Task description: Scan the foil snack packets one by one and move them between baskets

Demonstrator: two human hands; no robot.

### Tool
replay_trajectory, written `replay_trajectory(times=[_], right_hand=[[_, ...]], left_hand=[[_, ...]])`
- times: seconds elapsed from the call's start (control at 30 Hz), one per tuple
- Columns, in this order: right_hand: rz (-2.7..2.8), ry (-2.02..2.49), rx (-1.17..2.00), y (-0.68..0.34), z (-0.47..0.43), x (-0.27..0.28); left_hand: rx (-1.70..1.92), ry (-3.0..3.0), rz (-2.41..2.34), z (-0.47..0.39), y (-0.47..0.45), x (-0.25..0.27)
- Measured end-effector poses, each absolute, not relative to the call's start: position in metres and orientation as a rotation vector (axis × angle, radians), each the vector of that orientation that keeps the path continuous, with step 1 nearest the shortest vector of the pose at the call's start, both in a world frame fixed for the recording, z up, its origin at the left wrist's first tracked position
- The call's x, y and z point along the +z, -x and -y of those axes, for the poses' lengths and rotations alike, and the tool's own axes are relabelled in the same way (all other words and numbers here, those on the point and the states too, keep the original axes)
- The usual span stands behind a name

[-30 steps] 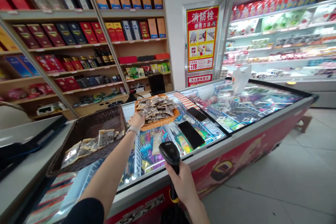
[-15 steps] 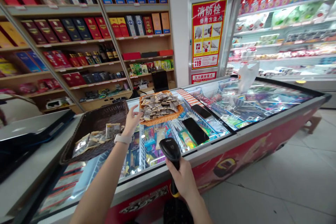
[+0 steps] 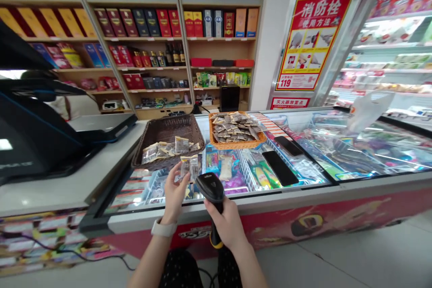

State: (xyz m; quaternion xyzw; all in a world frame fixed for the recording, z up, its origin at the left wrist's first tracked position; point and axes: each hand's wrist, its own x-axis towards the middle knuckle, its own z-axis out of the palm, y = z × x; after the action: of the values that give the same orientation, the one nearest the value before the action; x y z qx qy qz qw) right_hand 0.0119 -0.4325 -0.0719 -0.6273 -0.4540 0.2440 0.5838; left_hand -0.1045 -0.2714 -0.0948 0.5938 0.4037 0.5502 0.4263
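My left hand (image 3: 176, 189), with a white band at the wrist, pinches a small clear packet (image 3: 191, 167) with dark contents, held up over the freezer's glass top. Beside it my right hand (image 3: 227, 220) grips the handle of a black barcode scanner (image 3: 211, 187), whose head points toward the packet. Behind the packet, a dark brown wicker basket (image 3: 162, 130) has several similar packets lying at its near side. An orange wicker basket (image 3: 236, 145) to its right is heaped with packets of the same look.
Two black phones (image 3: 280, 168) lie on the chest freezer (image 3: 256, 200), right of the baskets. A white plastic bag (image 3: 369, 112) stands farther right. At left, a counter (image 3: 50, 195) bears a dark checkout machine (image 3: 37, 130). Shelves of boxed goods line the back wall.
My left hand has drawn back from the orange basket and now holds a packet near the scanner. The view has turned left, bringing the checkout machine into sight.
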Motion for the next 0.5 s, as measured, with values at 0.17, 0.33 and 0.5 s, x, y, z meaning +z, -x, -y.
replay_trajectory(times=[0.17,0.33,0.5], right_hand=[[1.160,1.533,0.616,0.008,0.424,-0.083],[1.169,1.609,0.601,0.011,0.424,-0.089],[1.183,1.634,0.578,0.011,0.425,-0.085]], left_hand=[[1.373,-1.386,-0.971,0.272,0.115,-0.108],[1.374,-1.431,-1.002,0.273,0.115,-0.110],[1.387,-1.422,-0.990,0.273,0.115,-0.112]])
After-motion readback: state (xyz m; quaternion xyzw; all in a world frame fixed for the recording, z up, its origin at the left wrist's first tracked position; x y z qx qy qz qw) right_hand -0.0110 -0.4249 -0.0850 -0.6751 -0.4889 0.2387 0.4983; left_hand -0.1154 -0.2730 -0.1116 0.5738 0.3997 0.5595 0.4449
